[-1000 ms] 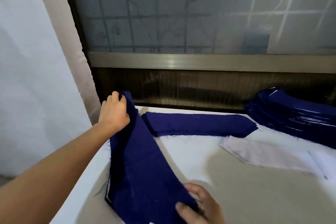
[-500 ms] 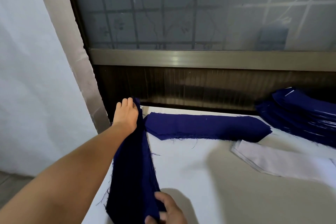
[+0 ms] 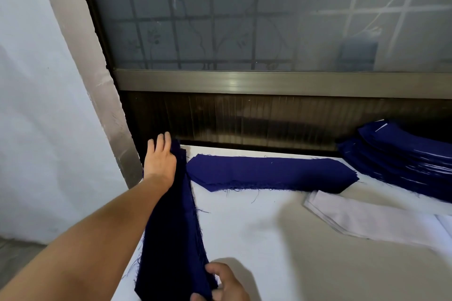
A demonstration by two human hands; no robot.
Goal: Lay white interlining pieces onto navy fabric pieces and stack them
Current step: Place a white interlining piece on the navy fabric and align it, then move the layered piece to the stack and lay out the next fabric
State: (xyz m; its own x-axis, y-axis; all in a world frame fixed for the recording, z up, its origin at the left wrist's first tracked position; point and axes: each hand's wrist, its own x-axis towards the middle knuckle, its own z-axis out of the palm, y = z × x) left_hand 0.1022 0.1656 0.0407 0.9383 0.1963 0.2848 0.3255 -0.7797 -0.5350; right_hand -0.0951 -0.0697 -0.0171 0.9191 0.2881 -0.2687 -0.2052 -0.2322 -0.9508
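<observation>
The bare left arm reaches far forward from the lower left, nearly straight. The left hand [image 3: 160,160] shows its back, its fingers close together and pointing up against the far end of the navy fabric pieces [image 3: 176,239]. Its thumb is hidden, so any grip is unclear. The right hand [image 3: 226,284], low at the frame's edge, curls thumb and fingers round their near end.

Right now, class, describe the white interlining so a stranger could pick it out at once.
Start at the frosted window, then drop to the white table below it. At its right side, nearer than the navy stack, lies the interlining. It is the only pale fabric, its angled end by the flat navy piece.
</observation>
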